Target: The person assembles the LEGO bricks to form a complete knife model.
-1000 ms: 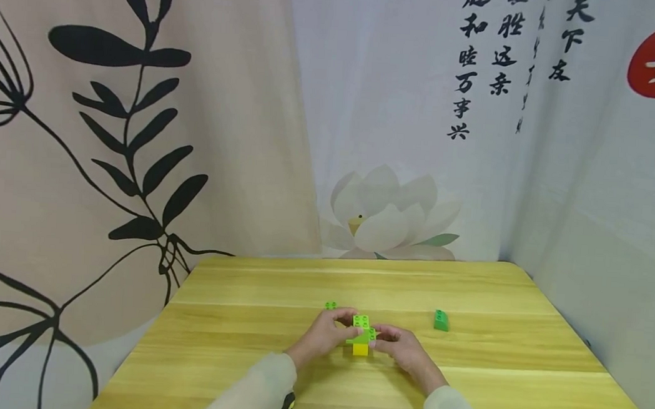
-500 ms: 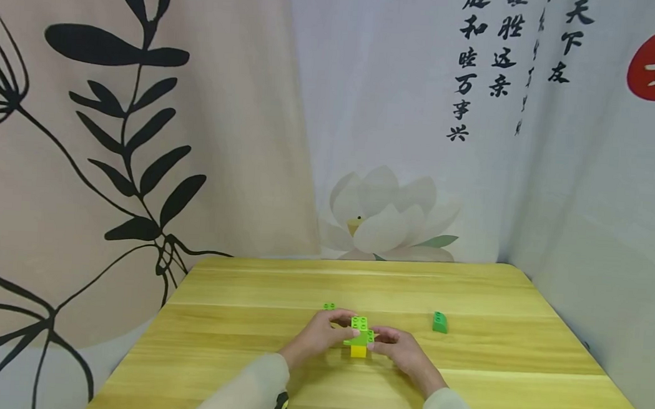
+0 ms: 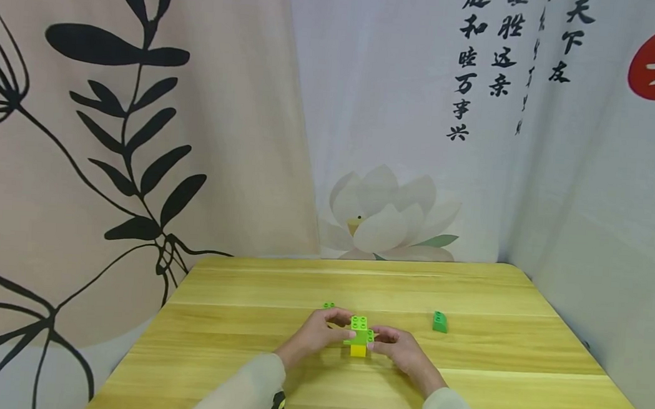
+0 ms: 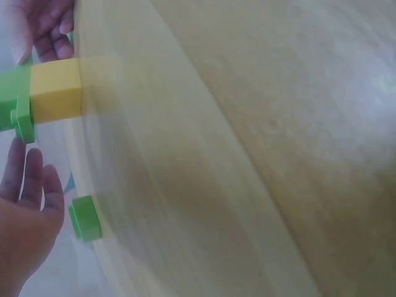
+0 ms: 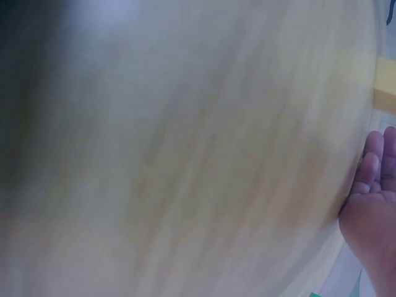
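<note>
A small brick stack (image 3: 359,335) stands on the wooden table (image 3: 462,388): light green bricks on top of a yellow brick (image 3: 358,350). My left hand (image 3: 319,332) grips its left side, thumb against the green part. My right hand (image 3: 396,348) pinches its right side. In the left wrist view the yellow brick (image 4: 55,90) and a green brick (image 4: 12,108) show between my left hand (image 4: 25,210) and the fingers of my right hand (image 4: 43,28). The right wrist view is blurred, showing only my right hand (image 5: 371,204) and a yellow brick edge (image 5: 387,99).
A small light green brick (image 3: 329,305) lies just beyond my left hand, also in the left wrist view (image 4: 83,218). A dark green sloped brick (image 3: 440,322) lies to the right. Printed curtains (image 3: 139,155) close in the table at the back and both sides.
Both hands stay on the brick stack in almost the same place; only a slight shift of the view.
</note>
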`<state>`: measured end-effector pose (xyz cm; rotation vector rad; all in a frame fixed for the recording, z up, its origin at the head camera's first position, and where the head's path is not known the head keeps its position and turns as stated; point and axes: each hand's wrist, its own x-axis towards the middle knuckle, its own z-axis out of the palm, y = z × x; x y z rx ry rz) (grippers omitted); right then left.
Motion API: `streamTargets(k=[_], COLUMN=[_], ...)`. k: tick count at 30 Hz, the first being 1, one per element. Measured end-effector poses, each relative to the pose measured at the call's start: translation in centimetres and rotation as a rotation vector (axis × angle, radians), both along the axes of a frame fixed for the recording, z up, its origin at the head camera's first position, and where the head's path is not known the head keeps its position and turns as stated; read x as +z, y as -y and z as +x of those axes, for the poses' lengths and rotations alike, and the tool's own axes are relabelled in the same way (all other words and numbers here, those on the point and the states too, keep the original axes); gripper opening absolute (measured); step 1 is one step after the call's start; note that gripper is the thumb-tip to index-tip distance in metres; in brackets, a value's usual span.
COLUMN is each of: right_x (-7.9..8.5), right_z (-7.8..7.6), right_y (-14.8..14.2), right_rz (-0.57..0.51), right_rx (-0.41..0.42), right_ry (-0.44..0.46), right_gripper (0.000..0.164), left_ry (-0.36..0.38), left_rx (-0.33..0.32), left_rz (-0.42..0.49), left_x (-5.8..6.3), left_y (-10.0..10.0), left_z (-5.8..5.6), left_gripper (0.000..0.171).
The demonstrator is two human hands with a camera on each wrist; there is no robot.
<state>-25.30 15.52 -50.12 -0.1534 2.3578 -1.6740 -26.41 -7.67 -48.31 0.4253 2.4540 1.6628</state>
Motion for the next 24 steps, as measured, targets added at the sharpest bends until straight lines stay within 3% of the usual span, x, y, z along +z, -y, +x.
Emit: streamTargets(k=[5, 14, 20, 24], right_x=[0.14, 0.47, 0.51, 0.38], right_z=[0.11, 0.17, 0.11, 0.15], right_y=[-0.14, -0.23, -0.18, -0.06], right_rz=[-0.004, 0.000, 0.010, -0.001], right_rx=[0.006, 0.005, -0.004, -0.015], right_ry=[0.002, 0.004, 0.003, 0.006], right_gripper=[0.051, 0.049, 0.048, 0.048], left_ry=[0.002, -0.079, -0.083, -0.075], left_rx=[-0.018, -0.041, -0.052, -0.019], left_rz=[-0.010, -0.061, -0.070, -0.091], left_x=[-0.14, -0.19, -0.26, -0.19], left_y=[-0.34, -0.73, -0.76, -0.82], left_z=[-0.15, 0.21, 0.41, 0.54], left_gripper=[0.036, 0.027, 0.032, 0.039])
